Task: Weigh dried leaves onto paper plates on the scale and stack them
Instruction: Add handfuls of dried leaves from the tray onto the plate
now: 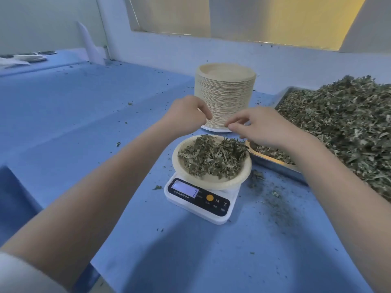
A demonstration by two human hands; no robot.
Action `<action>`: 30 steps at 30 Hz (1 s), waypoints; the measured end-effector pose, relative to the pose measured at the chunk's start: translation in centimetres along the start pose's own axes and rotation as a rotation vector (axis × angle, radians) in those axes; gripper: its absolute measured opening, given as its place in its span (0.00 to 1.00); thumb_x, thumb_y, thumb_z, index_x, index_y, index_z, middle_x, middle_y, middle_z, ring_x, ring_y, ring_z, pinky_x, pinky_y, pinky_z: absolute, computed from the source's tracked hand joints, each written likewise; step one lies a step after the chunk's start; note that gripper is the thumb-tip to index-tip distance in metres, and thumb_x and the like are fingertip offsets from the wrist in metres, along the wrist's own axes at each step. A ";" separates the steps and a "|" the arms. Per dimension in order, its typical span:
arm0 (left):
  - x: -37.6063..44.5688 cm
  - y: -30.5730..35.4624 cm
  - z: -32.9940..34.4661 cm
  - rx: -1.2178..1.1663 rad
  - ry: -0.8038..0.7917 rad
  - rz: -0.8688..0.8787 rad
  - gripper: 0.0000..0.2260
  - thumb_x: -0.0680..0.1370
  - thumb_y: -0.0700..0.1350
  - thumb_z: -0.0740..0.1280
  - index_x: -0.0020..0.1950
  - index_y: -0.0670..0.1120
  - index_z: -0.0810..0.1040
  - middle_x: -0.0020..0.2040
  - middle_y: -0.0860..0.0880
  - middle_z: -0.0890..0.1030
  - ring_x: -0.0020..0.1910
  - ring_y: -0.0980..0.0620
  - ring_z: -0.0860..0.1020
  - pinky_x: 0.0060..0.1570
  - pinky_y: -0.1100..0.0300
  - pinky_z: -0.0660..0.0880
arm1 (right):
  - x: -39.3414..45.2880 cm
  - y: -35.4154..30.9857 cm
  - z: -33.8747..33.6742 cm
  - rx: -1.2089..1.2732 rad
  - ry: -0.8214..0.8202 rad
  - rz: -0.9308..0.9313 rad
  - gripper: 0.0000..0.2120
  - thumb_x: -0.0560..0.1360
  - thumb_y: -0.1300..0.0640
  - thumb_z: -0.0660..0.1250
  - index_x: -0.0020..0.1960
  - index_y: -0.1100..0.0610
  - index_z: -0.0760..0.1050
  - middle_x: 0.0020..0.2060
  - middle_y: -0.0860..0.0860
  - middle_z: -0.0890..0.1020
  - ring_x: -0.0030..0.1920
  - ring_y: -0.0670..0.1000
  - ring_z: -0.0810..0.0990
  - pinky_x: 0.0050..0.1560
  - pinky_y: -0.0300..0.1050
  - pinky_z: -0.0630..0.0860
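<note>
A white digital scale (201, 199) stands on the blue table and carries a paper plate (243, 175) heaped with dried leaves (211, 157). Its display shows a 7. My left hand (186, 115) hovers just beyond the plate's far left rim, fingers loosely curled, holding nothing I can see. My right hand (260, 127) hovers over the plate's far right rim with thumb and fingertips drawn together; whether a few leaves are pinched there I cannot tell. Behind both hands rises a tall stack of empty paper plates (225, 96).
A metal tray (273, 163) piled with dried leaves (338, 123) fills the right side, under my right forearm. Leaf crumbs litter the blue table (84, 123) around the scale. Far left at the back lie more plates (31, 58) and a white upright sheet (88, 43).
</note>
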State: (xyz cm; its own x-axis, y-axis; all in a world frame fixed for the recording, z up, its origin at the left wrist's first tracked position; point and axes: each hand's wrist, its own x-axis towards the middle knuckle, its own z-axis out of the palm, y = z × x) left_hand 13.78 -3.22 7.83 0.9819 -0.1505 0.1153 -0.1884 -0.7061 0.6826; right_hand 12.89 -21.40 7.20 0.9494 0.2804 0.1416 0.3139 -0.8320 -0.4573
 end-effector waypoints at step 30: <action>-2.2 -4.8 1.3 -0.006 -0.127 -0.145 0.29 0.80 0.59 0.57 0.77 0.48 0.56 0.75 0.47 0.62 0.72 0.46 0.63 0.64 0.55 0.62 | -0.8 0.9 2.4 0.020 -0.455 -0.034 0.72 0.44 0.33 0.79 0.72 0.36 0.32 0.76 0.43 0.51 0.72 0.42 0.57 0.69 0.41 0.57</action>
State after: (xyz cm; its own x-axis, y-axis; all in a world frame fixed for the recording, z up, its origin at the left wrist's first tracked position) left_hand 12.51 -0.38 3.42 0.9880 -0.1340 -0.0765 -0.0445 -0.7224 0.6900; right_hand 12.42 -21.23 4.56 0.8361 0.4928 -0.2412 0.3405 -0.8107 -0.4762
